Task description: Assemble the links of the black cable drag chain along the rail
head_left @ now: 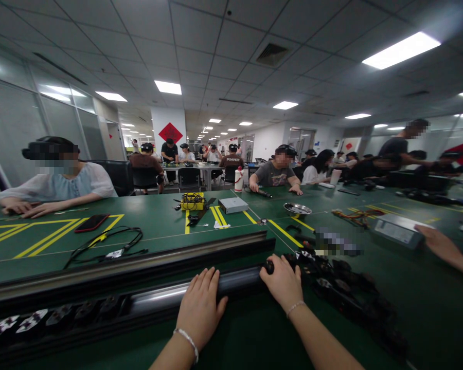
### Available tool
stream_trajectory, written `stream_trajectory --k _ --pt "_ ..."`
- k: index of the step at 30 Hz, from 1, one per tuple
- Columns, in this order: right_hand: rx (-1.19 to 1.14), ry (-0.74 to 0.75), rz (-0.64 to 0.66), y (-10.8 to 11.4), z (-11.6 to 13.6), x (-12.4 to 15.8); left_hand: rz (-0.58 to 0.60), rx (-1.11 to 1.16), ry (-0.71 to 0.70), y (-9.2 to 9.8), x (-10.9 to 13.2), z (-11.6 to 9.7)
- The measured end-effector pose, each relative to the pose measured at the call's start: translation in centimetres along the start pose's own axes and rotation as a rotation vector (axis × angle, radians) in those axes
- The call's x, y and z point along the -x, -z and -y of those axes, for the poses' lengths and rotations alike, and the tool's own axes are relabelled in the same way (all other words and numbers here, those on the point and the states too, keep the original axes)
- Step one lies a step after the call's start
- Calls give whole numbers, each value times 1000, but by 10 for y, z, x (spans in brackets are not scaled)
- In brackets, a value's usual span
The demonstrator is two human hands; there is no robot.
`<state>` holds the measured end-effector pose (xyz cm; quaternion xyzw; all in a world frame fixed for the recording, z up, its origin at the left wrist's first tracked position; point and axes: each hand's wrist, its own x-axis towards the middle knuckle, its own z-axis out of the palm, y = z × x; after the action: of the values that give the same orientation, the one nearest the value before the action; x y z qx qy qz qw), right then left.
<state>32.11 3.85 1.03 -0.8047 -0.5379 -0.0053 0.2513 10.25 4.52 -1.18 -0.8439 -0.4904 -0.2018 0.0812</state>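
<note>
A long, glossy black rail [158, 296] lies across the table in front of me. Several black modules [85, 311], some with silvery faces, sit along its left part. Flat on the rail's top rests my left hand [201, 303], fingers stretched out and thumb apart, gripping nothing. At the rail's right end, my right hand [282, 282] has its fingers curled around a small black rounded piece [269, 267]; the hand hides most of it. To the right of that hand is a heap of similar black modules [345, 282].
Behind the rail runs a second long rail [139, 264]. Beyond are a black cable [108, 246], a phone [92, 223], a yellow box [193, 201], a grey box [233, 205] and a metal bowl [298, 209]. At right, another person's hand [442, 246] touches a silver box [397, 231].
</note>
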Motion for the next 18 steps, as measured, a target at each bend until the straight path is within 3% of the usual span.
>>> stream_trajectory --k 18 --pt "17 -25 -35 -7 -5 -4 18 -13 8 3 -1 -2"
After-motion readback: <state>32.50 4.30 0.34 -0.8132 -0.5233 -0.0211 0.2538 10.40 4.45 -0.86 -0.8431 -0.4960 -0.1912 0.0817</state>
